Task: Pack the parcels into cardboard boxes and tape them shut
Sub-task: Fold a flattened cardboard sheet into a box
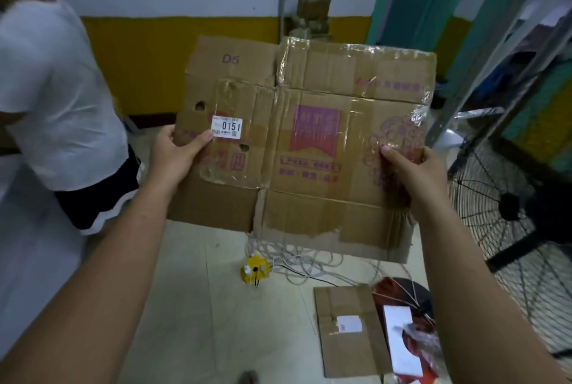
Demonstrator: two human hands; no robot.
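Cardboard box (309, 142) (all flat), pinched by left hand (178, 156) at nine o'clock, right hand (416, 174) at three; open it squarely.

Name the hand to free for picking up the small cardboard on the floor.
Probably the right hand: the small cardboard lies on the floor beside that forearm, while the left hand grips the box on the other side.

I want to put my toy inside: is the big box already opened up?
No, the cardboard box is folded flat, gripped at its sides by the left hand and right hand.
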